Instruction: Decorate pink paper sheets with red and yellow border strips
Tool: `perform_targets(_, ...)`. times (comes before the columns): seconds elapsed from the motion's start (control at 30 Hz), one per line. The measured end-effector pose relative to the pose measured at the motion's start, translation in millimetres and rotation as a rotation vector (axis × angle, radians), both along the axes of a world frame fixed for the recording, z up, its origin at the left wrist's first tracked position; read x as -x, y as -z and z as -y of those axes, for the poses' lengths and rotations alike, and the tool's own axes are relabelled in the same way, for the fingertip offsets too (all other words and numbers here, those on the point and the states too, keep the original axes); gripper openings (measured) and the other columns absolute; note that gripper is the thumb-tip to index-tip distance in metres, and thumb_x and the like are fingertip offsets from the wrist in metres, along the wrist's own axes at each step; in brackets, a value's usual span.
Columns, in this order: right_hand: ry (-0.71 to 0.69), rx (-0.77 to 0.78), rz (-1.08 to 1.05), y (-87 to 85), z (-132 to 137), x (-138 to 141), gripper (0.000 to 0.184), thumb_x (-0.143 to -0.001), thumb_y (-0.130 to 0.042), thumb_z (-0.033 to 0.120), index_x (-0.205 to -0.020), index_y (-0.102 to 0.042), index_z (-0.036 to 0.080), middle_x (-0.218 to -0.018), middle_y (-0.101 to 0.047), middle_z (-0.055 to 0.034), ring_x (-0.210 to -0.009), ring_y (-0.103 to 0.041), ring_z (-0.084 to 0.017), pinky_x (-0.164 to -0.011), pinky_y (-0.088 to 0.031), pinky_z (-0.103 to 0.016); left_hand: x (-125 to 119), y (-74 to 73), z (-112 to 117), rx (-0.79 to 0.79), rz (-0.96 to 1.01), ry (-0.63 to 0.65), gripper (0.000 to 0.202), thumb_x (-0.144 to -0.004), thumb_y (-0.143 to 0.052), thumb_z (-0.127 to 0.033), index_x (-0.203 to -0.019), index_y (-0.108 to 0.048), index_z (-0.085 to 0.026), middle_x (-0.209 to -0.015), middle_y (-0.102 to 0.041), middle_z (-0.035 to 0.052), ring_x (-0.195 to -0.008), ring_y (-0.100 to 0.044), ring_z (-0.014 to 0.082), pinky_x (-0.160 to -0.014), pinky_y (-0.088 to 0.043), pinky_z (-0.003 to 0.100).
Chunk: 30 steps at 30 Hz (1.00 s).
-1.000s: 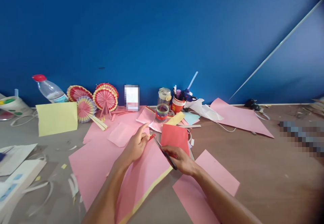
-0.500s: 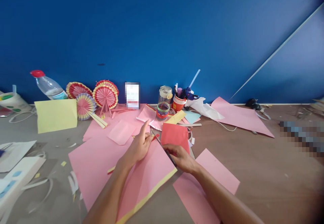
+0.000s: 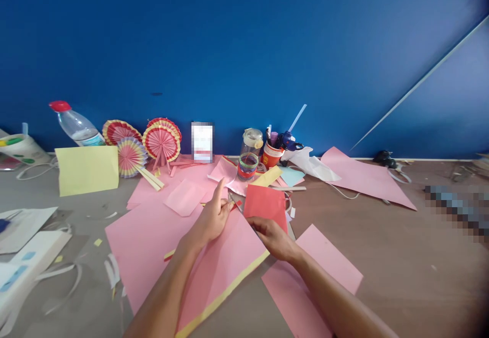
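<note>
My right hand [image 3: 270, 236] is closed around scissors, most of them hidden by the fingers. The thin blade [image 3: 234, 200] of the scissors points away from me, along the right edge of a pink sheet of paper [image 3: 225, 272] with a yellow strip on its near edge. Near the far corner of that sheet, my left hand [image 3: 214, 216] pinches the paper, one finger stretched upward. A small red strip [image 3: 237, 205] shows by the left fingertips and the blade. Just beyond my right hand lies a red sheet of paper [image 3: 265, 203].
Pleated paper fans [image 3: 162, 142], a tilted bottle [image 3: 78, 127], a phone [image 3: 202, 142], a clear jar [image 3: 250, 152] and a red cup of tools [image 3: 272, 155] stand along the blue wall. More pink paper [image 3: 313, 272] lies at right. A white power strip [image 3: 32, 266] is at left.
The whole view has shifted slightly, with things appearing a little to the right. Both hands keep nearly the same place on the pink sheet; less of the scissors shows beside my right hand.
</note>
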State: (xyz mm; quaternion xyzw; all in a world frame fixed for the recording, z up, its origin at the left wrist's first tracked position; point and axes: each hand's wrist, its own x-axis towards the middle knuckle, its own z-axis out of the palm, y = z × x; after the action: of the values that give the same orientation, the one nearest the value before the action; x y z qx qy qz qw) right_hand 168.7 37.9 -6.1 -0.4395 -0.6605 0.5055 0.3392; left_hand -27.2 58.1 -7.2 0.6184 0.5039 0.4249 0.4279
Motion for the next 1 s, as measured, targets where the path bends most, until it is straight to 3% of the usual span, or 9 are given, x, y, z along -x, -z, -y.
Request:
perform_targets(0.1,-0.113,0.093,-0.018,-2.3,-1,1,0.025,-0.08,-0.057,0.033,-0.095,-0.073,0.022,-0.073,-0.07,-0.0013,-0.07,-0.065,-0.019,-0.057,-0.053,-0.029,0,0.8,-1,-0.036,-0.005,-0.002,0.065,-0.084,-0.052,-0.029,-0.144,-0.028,-0.017,-0.055,-0.047,-0.0079,-0.049,-0.042,0.0121,-0.055,-0.033,0.022)
perform_targets(0.23,-0.164,0.19,-0.036,-4.1,-1,1,0.028,-0.083,-0.055,0.033,-0.103,-0.071,0.022,-0.081,-0.071,-0.0024,-0.075,-0.065,-0.02,-0.062,-0.054,-0.03,1,-1.8,0,-0.038,-0.016,0.006,0.066,-0.085,-0.051,-0.029,-0.145,-0.025,-0.016,-0.055,-0.045,-0.0083,-0.049,-0.04,0.0117,-0.055,-0.033,0.022)
perform_targets(0.47,-0.149,0.226,-0.043,-3.7,-1,-1,0.028,-0.082,-0.057,0.036,-0.103,-0.072,0.023,-0.078,-0.07,-0.0022,-0.072,-0.064,-0.02,-0.061,-0.053,-0.03,3,-4.0,1,-0.002,-0.074,0.014,0.069,-0.087,-0.048,-0.031,-0.148,-0.019,-0.016,-0.058,-0.048,-0.0079,-0.051,-0.043,0.0119,-0.057,-0.035,0.022)
perform_targets(0.67,-0.153,0.282,-0.131,-6.7,-1,0,0.029,-0.082,-0.058,0.04,-0.1,-0.071,0.021,-0.077,-0.067,-0.0019,-0.068,-0.061,-0.016,-0.061,-0.049,-0.028,3,-7.4,0,0.019,-0.007,0.015,0.074,-0.086,-0.053,-0.035,-0.148,-0.017,-0.017,-0.056,-0.046,-0.0076,-0.049,-0.041,0.012,-0.053,-0.031,0.022)
perform_targets(0.77,-0.063,0.298,-0.128,-2.2,-3,-2,0.029,-0.079,-0.061,0.04,-0.097,-0.07,0.019,-0.067,-0.06,0.0008,-0.058,-0.052,-0.012,-0.056,-0.042,-0.024,4,-10.2,0,0.017,-0.058,0.034,0.073,-0.087,-0.05,-0.033,-0.148,-0.015,-0.015,-0.056,-0.042,-0.0084,-0.05,-0.039,0.0116,-0.053,-0.031,0.022)
perform_targets(0.87,0.137,0.265,-0.092,4.7,-10,-7,0.035,-0.077,-0.06,0.042,-0.099,-0.067,0.016,-0.057,-0.05,0.0039,-0.052,-0.043,-0.01,-0.051,-0.036,-0.024,6,-12.0,1,0.014,-0.171,0.049,0.069,-0.09,-0.043,-0.031,-0.148,-0.011,-0.015,-0.058,-0.04,-0.0088,-0.052,-0.039,0.0114,-0.057,-0.034,0.022)
perform_targets(0.93,0.226,0.185,0.028,8.3,-14,-11,0.038,-0.078,-0.058,0.042,-0.104,-0.065,0.015,-0.059,-0.052,0.0032,-0.053,-0.045,-0.012,-0.053,-0.036,-0.025,6,-11.6,1,0.002,-0.218,0.05,0.065,-0.091,-0.04,-0.033,-0.148,-0.013,-0.016,-0.059,-0.04,-0.0085,-0.054,-0.04,0.0116,-0.059,-0.036,0.023)
perform_targets(1.0,0.252,0.008,0.251,10.3,-15,-14,0.036,-0.08,-0.055,0.037,-0.108,-0.064,0.017,-0.069,-0.061,-0.0009,-0.063,-0.053,-0.016,-0.062,-0.04,-0.029,6,-9.8,1,-0.018,-0.257,0.059,0.061,-0.092,-0.038,-0.035,-0.147,-0.018,-0.017,-0.061,-0.043,-0.0073,-0.057,-0.044,0.0123,-0.061,-0.038,0.024)
